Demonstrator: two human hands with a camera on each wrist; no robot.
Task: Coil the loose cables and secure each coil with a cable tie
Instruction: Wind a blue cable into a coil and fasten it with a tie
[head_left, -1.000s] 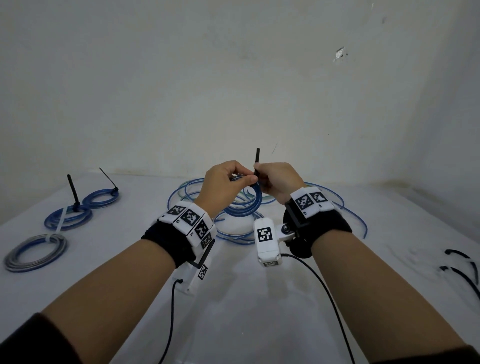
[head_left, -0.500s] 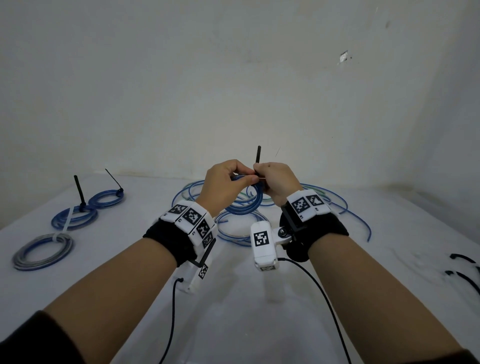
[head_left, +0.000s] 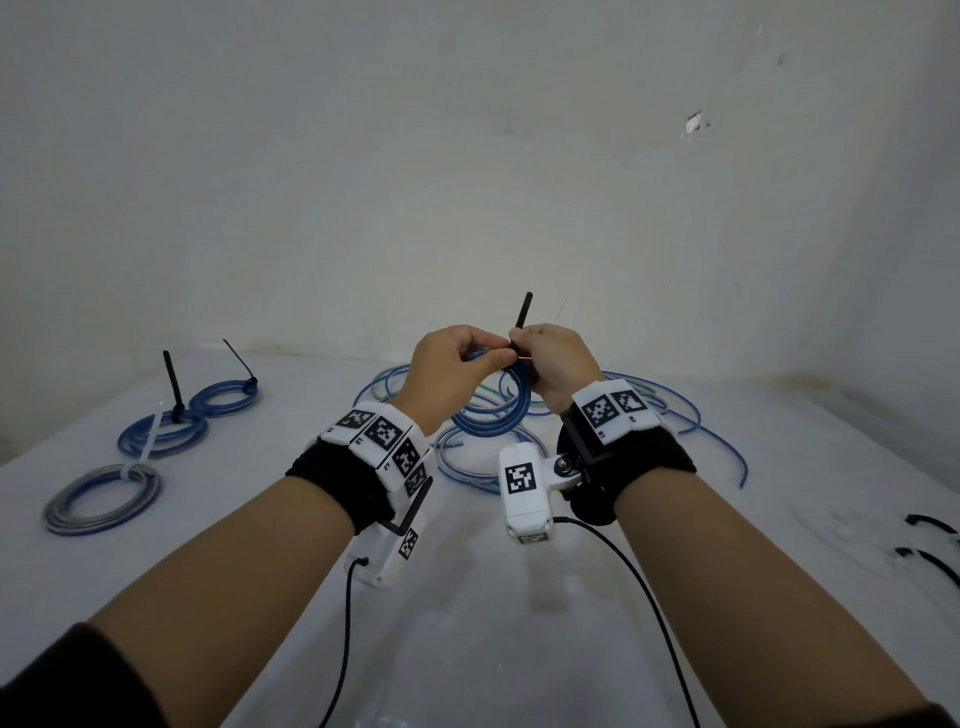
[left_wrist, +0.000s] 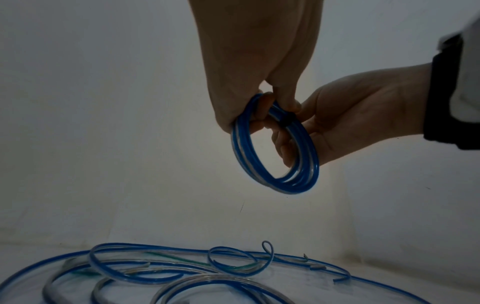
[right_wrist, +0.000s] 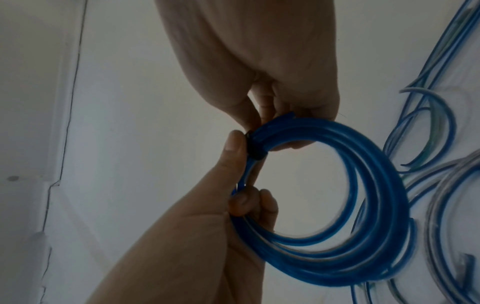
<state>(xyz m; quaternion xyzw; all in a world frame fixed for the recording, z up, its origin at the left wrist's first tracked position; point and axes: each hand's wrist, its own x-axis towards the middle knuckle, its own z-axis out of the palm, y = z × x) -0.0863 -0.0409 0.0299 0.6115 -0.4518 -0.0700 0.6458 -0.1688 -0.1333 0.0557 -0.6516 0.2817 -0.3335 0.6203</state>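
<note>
- Both hands are up above the table (head_left: 467, 649).
- The left hand (head_left: 447, 371) pinches the blue coil (head_left: 501, 415).
- The right hand (head_left: 558, 364) seems to grip the black tie (head_left: 522, 312) around it.
- Loose cables (head_left: 649, 410) lie behind; 3 tied coils (head_left: 161, 436) sit far left.

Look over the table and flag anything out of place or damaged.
Nothing looks damaged. The untrimmed tie tails stand up from the two tied blue coils at the left, and the tie on the held coil sticks up too. Loose cables still sprawl tangled behind both hands.
</note>
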